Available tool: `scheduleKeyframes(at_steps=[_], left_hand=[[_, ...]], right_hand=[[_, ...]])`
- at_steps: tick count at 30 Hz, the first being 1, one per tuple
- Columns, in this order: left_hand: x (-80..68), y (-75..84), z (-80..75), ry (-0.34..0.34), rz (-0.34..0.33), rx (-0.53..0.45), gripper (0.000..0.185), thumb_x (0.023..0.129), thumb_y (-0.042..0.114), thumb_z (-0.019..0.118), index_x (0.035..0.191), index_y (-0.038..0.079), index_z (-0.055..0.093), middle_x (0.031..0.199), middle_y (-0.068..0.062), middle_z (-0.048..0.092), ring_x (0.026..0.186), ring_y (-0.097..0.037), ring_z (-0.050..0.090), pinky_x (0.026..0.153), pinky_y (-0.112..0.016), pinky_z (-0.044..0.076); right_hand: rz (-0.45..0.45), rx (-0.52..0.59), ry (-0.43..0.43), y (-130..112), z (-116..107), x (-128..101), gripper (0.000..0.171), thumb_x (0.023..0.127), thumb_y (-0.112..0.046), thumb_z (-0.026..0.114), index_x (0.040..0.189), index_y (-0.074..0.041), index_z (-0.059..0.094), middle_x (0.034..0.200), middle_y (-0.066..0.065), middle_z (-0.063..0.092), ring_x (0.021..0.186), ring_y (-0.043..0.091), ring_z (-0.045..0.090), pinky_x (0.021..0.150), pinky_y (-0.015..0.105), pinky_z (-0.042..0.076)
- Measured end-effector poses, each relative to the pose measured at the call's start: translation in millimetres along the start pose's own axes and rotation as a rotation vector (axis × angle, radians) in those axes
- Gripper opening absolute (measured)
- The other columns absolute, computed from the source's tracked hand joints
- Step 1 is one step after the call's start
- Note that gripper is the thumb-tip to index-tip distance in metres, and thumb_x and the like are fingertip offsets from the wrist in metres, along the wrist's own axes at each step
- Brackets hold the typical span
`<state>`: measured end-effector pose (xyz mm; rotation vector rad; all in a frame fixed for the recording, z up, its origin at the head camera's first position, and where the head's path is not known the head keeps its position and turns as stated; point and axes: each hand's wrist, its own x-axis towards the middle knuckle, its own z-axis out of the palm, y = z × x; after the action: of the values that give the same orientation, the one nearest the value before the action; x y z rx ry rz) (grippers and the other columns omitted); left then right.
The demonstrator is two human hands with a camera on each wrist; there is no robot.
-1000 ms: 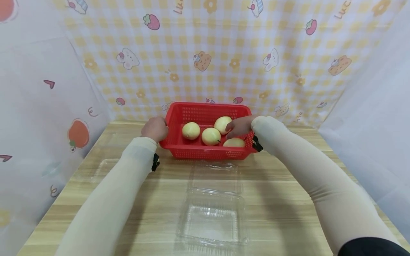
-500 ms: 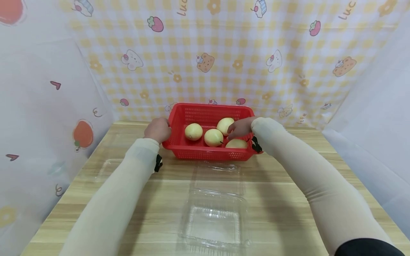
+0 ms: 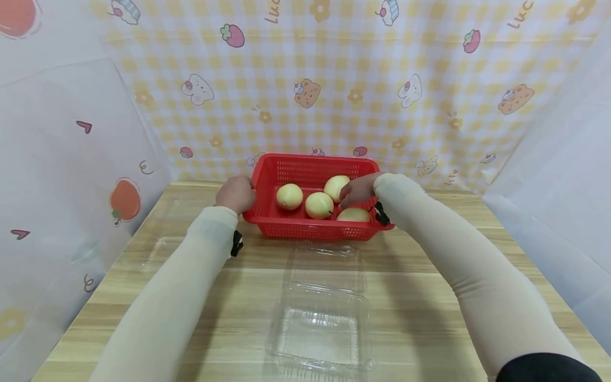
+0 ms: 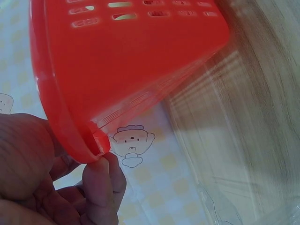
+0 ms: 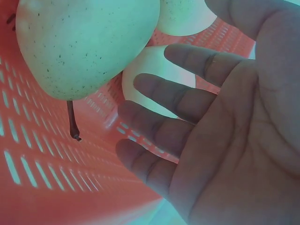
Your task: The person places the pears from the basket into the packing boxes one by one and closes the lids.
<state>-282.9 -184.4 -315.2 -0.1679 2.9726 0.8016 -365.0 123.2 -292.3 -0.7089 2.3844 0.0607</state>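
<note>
A red slotted plastic basket (image 3: 286, 223) stands against the back cloth with several pale yellow pears in it. My left hand (image 3: 236, 194) grips the basket's left end; in the left wrist view, the thumb and fingers of this hand (image 4: 44, 168) pinch the rim corner. Over the basket's right end reaches my right hand (image 3: 359, 190), beside the back right pear (image 3: 335, 188) and above the front right pear (image 3: 354, 215). In the right wrist view its fingers (image 5: 154, 131) are spread and relaxed, next to a speckled pear (image 5: 86, 44) with a brown stem.
In front of the basket lies an unfolded clear plastic clamshell box, its lid (image 3: 324, 268) toward the basket and its tray (image 3: 319, 331) nearer me. More clear plastic (image 3: 164, 246) lies at the table's left side. Patterned cloth (image 3: 353, 69) hangs behind.
The head view has shifted a little, so the scene sits slightly farther right. Both hands and the pears keep nearly the same places at the basket.
</note>
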Motion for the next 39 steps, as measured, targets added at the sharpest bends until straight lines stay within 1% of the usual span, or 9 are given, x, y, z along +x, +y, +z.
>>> scheduleKeyframes(at_steps=[7, 12, 17, 22, 24, 29, 33, 39], left_hand=[[-0.3, -0.2, -1.2, -0.009, 0.000, -0.006, 0.021, 0.099, 0.010, 0.049, 0.109, -0.001, 0.064, 0.094, -0.016, 0.063, 0.078, -0.027, 0.061, 0.068, -0.035, 0.051], [0.0, 0.4, -1.5, -0.009, 0.006, -0.011, 0.020, 0.099, 0.009, 0.049, 0.107, -0.001, 0.064, 0.093, -0.015, 0.063, 0.077, -0.027, 0.061, 0.068, -0.035, 0.050], [-0.7, 0.2, -2.5, -0.010, 0.010, -0.015, 0.020, 0.098, 0.009, 0.049, 0.106, -0.001, 0.065, 0.092, -0.015, 0.063, 0.078, -0.027, 0.061, 0.068, -0.035, 0.050], [-1.4, 1.4, -2.5, -0.010, 0.013, -0.016, 0.019, 0.099, 0.009, 0.049, 0.105, -0.001, 0.064, 0.092, -0.015, 0.063, 0.078, -0.027, 0.061, 0.068, -0.035, 0.050], [-0.7, 1.4, -1.8, -0.010, 0.012, -0.013, 0.019, 0.099, 0.010, 0.049, 0.105, -0.001, 0.064, 0.093, -0.015, 0.063, 0.078, -0.027, 0.061, 0.069, -0.036, 0.049], [-0.3, 0.0, -1.4, -0.015, 0.003, -0.015, 0.019, 0.098, 0.009, 0.049, 0.106, -0.001, 0.063, 0.094, -0.015, 0.063, 0.080, -0.027, 0.061, 0.069, -0.036, 0.050], [-0.6, 0.8, -1.6, -0.025, -0.002, -0.023, 0.018, 0.098, 0.007, 0.049, 0.106, -0.001, 0.063, 0.095, -0.016, 0.063, 0.079, -0.027, 0.061, 0.069, -0.035, 0.051], [-1.4, 2.0, -2.8, -0.010, 0.008, 0.007, 0.016, 0.097, 0.007, 0.049, 0.103, -0.001, 0.063, 0.092, -0.016, 0.063, 0.077, -0.027, 0.061, 0.068, -0.036, 0.051]], right_hand=[[0.024, 0.033, -0.036, 0.5, 0.3, 4.2, 0.064, 0.098, -0.047, 0.053, 0.150, -0.011, 0.042, 0.155, 0.012, 0.036, 0.145, 0.033, 0.023, 0.115, 0.052, 0.023], [0.016, 0.024, -0.049, 1.1, -0.9, 6.0, 0.065, 0.099, -0.046, 0.052, 0.151, -0.010, 0.040, 0.155, 0.012, 0.036, 0.146, 0.033, 0.023, 0.114, 0.051, 0.025], [0.000, 0.027, -0.062, -1.5, -2.8, 5.6, 0.062, 0.099, -0.043, 0.053, 0.150, -0.010, 0.043, 0.153, 0.011, 0.039, 0.143, 0.033, 0.027, 0.113, 0.051, 0.028], [0.029, 0.089, -0.084, -1.6, -1.9, 7.3, 0.060, 0.097, -0.042, 0.057, 0.148, -0.012, 0.046, 0.151, 0.009, 0.041, 0.140, 0.031, 0.030, 0.113, 0.051, 0.029], [0.034, 0.095, -0.091, -1.8, -2.3, 8.3, 0.059, 0.097, -0.042, 0.058, 0.147, -0.013, 0.048, 0.149, 0.008, 0.043, 0.138, 0.030, 0.032, 0.112, 0.050, 0.030], [0.012, 0.062, -0.104, -2.7, -4.8, 13.0, 0.052, 0.097, -0.041, 0.058, 0.141, -0.014, 0.054, 0.143, 0.007, 0.047, 0.132, 0.027, 0.037, 0.110, 0.048, 0.033], [0.000, 0.070, -0.124, -1.9, -6.5, 14.6, 0.046, 0.097, -0.039, 0.058, 0.136, -0.015, 0.058, 0.140, 0.007, 0.049, 0.129, 0.027, 0.039, 0.108, 0.048, 0.035], [0.005, 0.080, -0.146, -1.2, -6.2, 15.7, 0.043, 0.098, -0.037, 0.056, 0.135, -0.015, 0.059, 0.142, 0.007, 0.048, 0.132, 0.027, 0.038, 0.109, 0.047, 0.035]])
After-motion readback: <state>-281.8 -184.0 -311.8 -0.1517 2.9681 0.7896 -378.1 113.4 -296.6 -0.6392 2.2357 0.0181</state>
